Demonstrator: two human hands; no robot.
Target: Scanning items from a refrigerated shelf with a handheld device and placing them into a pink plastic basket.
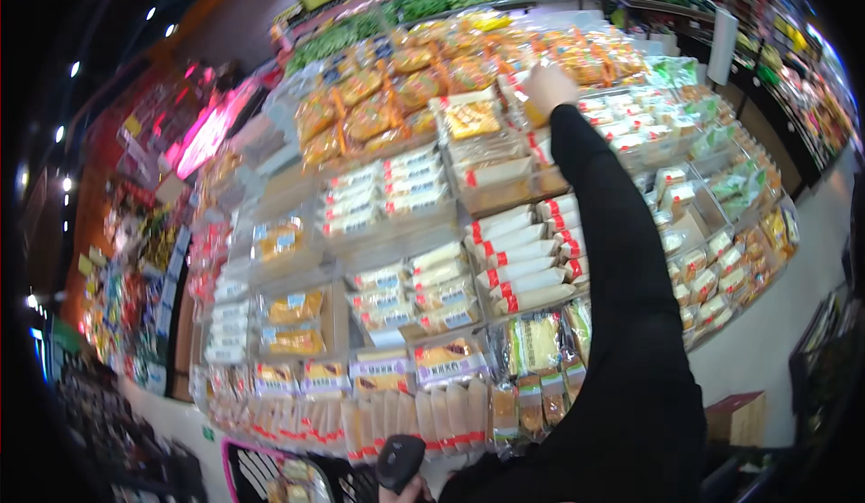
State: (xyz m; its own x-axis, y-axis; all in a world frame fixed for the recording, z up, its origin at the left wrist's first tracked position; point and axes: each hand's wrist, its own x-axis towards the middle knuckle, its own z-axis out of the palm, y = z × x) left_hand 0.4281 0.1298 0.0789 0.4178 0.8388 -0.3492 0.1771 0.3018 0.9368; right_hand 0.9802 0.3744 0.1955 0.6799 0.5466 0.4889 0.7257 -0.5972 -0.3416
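Note:
My right hand [551, 87] reaches to the far part of a bakery display, with its arm in a black sleeve. It touches or hovers over a red-and-white bread packet [515, 97]; its fingers are blurred and hidden, so a grip cannot be told. Left of it lies a bread packet with a white-and-red wrapper [472, 117]. Orange-wrapped bread packs [368, 116] fill the section behind. At the bottom edge, my left hand [405, 491] is closed around a black rounded handheld object [400, 461], perhaps a scanner or a handle.
Clear dividers split the display [399, 229] into compartments. Long white-and-red packets [520, 259] lie nearer me, with upright packs [449, 415] along the front. A black basket with a pink rim [228, 469] holds packets. A cardboard box [736, 418] stands on the floor at right.

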